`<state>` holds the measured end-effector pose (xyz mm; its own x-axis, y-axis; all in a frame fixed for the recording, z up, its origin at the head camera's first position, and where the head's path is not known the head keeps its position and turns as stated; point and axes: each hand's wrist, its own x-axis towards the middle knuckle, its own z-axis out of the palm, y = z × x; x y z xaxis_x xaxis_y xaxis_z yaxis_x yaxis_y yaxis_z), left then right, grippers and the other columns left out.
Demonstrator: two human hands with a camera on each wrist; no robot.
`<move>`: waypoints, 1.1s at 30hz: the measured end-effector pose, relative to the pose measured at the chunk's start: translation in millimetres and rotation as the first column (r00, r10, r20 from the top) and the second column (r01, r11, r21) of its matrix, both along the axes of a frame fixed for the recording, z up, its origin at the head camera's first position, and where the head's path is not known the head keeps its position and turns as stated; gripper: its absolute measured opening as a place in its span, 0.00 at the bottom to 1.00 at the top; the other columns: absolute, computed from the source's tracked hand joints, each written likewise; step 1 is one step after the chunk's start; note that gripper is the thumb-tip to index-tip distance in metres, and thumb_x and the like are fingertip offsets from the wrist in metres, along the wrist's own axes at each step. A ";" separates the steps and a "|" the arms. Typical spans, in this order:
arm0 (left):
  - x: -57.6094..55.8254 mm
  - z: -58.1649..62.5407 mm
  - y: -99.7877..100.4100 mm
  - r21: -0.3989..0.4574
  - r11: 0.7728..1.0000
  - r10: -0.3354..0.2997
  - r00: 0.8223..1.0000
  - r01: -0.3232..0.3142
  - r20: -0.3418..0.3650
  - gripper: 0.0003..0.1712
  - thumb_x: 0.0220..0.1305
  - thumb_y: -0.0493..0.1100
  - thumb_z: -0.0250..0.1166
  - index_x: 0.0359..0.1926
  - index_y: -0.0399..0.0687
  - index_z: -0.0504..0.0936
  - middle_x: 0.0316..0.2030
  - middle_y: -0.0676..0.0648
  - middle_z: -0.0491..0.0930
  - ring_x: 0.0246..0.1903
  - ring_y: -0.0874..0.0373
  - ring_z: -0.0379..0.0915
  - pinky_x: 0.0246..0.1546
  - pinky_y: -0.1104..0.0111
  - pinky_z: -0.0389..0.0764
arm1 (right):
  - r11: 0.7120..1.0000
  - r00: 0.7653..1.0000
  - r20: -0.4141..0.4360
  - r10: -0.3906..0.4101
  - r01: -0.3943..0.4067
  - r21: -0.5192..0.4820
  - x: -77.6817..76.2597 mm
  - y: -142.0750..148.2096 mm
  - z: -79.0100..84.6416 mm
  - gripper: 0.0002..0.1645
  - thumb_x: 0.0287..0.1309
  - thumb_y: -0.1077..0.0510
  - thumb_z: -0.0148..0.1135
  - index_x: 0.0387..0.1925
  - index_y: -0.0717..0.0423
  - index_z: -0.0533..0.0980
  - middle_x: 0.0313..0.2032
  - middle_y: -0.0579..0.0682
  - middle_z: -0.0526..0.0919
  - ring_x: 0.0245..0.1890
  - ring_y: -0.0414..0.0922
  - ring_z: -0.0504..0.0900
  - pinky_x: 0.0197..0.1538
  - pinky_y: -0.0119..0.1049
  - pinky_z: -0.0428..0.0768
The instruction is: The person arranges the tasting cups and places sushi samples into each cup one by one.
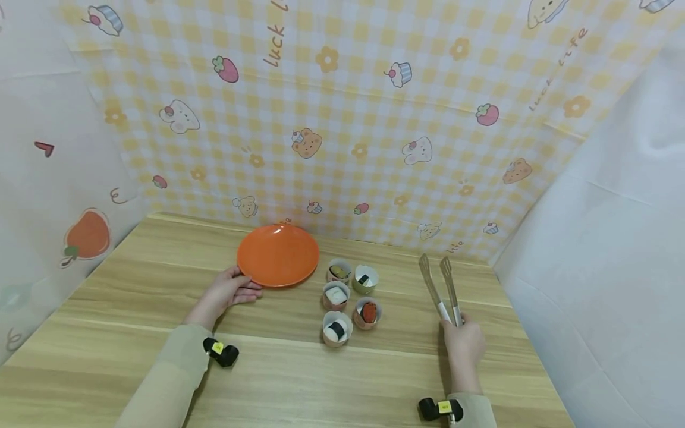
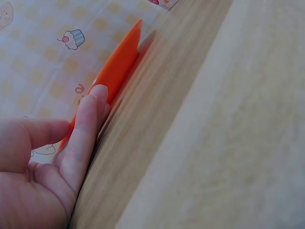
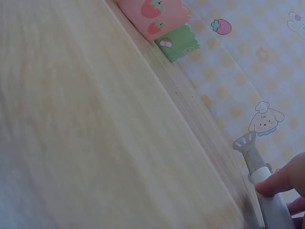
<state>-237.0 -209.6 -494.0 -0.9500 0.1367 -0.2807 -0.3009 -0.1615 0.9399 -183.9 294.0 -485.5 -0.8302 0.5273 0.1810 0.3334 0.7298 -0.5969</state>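
Note:
An orange plate (image 1: pixel 278 257) lies at the back left of the wooden table. My left hand (image 1: pixel 229 292) holds its near left rim, thumb at the upper edge and fingers lower down, as the left wrist view shows around the plate (image 2: pixel 114 71). On the right, my right hand (image 1: pixel 464 345) grips metal tongs (image 1: pixel 452 288) by their white handles. The tongs point toward the back, their slotted tips apart with nothing between them. Only part of the tongs (image 3: pixel 276 205) and the thumb and some fingers appear in the right wrist view.
Between the hands stand several paper cups holding sushi-like pieces: one with a black band (image 1: pixel 337 330), one with an orange-red top (image 1: pixel 368 312), one whitish (image 1: pixel 336 296). A green paper cup (image 1: pixel 365 285) stands behind. A checked cloth (image 1: pixel 353 107) hangs along the table's back edge.

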 end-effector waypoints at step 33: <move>3.4 1.3 -2.8 0.024 1.000 -0.013 1.000 0.014 -0.015 0.28 0.76 0.37 0.44 0.67 0.23 0.46 0.33 0.41 0.82 0.32 0.52 0.83 0.37 0.64 0.84 | 0.980 0.964 0.179 0.197 -0.194 -0.033 -2.0 20.3 12.1 0.44 0.59 0.42 0.61 0.60 0.76 0.62 0.46 0.75 0.73 0.43 0.66 0.75 0.43 0.58 0.75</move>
<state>-233.6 -212.3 -492.6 -0.9521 0.1559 -0.2632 -0.2894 -0.1802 0.9401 -185.9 314.3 -473.4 -0.9355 0.3530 0.0124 0.2882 0.7830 -0.5512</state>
